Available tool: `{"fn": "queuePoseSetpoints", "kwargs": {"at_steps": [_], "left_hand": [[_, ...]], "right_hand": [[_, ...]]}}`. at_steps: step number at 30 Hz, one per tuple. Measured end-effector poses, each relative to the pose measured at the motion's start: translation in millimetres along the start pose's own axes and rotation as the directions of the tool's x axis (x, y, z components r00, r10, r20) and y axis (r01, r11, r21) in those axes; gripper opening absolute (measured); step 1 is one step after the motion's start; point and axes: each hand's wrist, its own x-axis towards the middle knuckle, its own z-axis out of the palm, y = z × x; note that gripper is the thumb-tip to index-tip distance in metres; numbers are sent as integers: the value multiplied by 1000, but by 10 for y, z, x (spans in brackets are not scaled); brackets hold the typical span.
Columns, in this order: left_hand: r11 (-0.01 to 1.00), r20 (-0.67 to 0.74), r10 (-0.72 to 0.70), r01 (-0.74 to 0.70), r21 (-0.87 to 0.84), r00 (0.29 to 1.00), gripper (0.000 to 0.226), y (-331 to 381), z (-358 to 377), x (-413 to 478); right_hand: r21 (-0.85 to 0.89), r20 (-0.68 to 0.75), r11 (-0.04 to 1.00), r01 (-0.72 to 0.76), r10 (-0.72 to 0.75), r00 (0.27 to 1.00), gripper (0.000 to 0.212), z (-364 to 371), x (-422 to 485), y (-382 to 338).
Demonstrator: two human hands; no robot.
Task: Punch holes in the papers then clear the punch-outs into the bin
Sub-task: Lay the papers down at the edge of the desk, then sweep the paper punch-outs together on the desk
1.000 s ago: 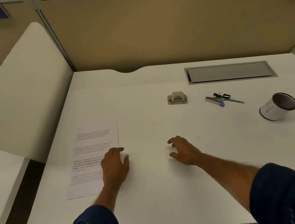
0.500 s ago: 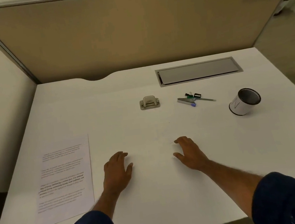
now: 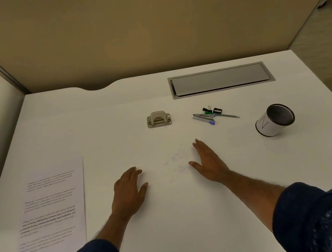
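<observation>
Head, left hand (image 3: 127, 191), right hand (image 3: 209, 162) flank punch-outs (image 3: 179, 164), papers (image 3: 52, 213) near edge

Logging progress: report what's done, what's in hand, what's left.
Done: punching, it seems; paper lies aside, hole punch stands alone. In hand: left hand and right hand, open on the desk, flank the scattered punch-outs. Left: getting them into the bin.

white desk (image 3: 193, 216), tan partition (image 3: 129, 36), dim light
</observation>
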Motion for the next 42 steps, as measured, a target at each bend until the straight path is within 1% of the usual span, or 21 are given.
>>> {"fn": "queuePoseSetpoints", "kwargs": {"at_steps": [3, 7, 14, 18, 22, 30, 33, 35, 36, 38, 40, 42], "left_hand": [[1000, -1, 16, -16, -4, 1000, 52, 64, 60, 94], [999, 0, 36, -36, 11, 999, 57, 150, 140, 220], [998, 11, 50, -50, 31, 999, 61, 247, 261, 345], [997, 31, 46, -48, 67, 998, 65, 261, 305, 332], [994, 47, 58, -61, 86, 997, 72, 261, 324, 310], [984, 128, 88, -106, 143, 988, 74, 253, 373, 135], [980, 142, 101, -123, 155, 985, 73, 247, 358, 74], [981, 131, 110, -129, 147, 985, 72, 243, 346, 50], [981, 125, 108, -126, 146, 986, 72, 230, 337, 34], [982, 113, 91, -108, 152, 989, 73, 195, 334, -6], [985, 90, 68, -82, 155, 994, 75, 150, 335, -52], [984, 73, 43, -54, 170, 996, 76, 89, 338, -96]], "right_hand": [[-33, 3, 999, 30, -30, 1000, 76, -83, 257, 50], [-69, 30, 991, 116, -114, 993, 75, -162, 652, 41], [-163, 58, 965, 207, -201, 978, 76, -108, 1126, 86], [-265, 39, 933, 243, -241, 970, 87, 70, 1033, 87], [-284, 54, 912, 295, -292, 955, 92, 223, 830, 46], [-299, 129, 851, 432, -413, 902, 89, 497, 333, -89], [-266, 182, 815, 515, -483, 857, 85, 537, 167, -103], [-226, 186, 803, 552, -520, 833, 81, 498, 118, -91], [-214, 172, 807, 551, -524, 834, 80, 467, 121, -88], [-195, 102, 857, 477, -465, 879, 79, 393, 184, -65], [-191, 21, 923, 333, -336, 942, 79, 311, 319, -33], [-211, -9, 952, 223, -230, 973, 81, 256, 483, -18]]}}
